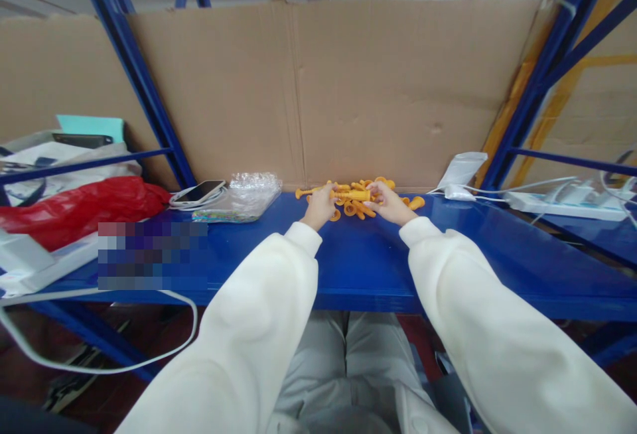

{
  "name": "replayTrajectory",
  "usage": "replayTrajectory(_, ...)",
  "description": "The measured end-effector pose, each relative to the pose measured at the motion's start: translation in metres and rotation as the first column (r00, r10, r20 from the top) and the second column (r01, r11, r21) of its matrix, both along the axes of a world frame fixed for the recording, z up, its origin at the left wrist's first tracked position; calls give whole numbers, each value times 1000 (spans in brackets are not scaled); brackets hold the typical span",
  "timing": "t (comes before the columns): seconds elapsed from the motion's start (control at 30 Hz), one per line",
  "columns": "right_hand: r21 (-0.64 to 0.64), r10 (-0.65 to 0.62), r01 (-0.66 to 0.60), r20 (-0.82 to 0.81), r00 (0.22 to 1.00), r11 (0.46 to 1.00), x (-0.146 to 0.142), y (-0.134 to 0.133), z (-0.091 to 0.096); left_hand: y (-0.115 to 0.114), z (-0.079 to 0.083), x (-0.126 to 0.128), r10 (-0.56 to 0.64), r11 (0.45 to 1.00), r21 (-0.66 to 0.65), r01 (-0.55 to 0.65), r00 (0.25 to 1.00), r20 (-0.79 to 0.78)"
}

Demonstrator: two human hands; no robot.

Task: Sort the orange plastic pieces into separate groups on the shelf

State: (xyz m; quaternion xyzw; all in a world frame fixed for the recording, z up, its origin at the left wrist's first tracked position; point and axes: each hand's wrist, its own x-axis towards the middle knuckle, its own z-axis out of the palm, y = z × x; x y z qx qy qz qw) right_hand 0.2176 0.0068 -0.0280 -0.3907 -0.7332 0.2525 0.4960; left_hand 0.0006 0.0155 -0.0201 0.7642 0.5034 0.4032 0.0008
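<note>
A pile of orange plastic toy trumpets (350,209), small tubes with flared ends, lies on the blue tabletop (365,255) against the cardboard. Stretched level between my two hands is one toy trumpet (354,195). My left hand (321,206) is closed around its left end, fingers pinched together. At its other end, my right hand (391,204) grips with thumb and fingers. Several more trumpets stick out beneath and behind my hands, one with its flared end (417,203) to the right. My fingers partly hide the held piece.
Left of the pile lie clear plastic bags (243,198) and a phone (205,191) on a coiled cable. A red bag (89,205) sits farther left. At right are a white packet (462,172) and a power strip (572,203). Cardboard (378,89) walls the back between blue posts.
</note>
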Motion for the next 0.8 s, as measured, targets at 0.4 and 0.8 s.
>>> replayTrajectory(0.4, -222, -98, 90, -25, 995, 971, -4, -4, 5, -3, -1, 1, -11, 998, 62, 9, 999, 39)
replayTrajectory(0.8, 28, 46, -45, -51, 998, 999, 7, 14, -7, -15, 6, 6, 24, 1000, -8, -23, 997, 77)
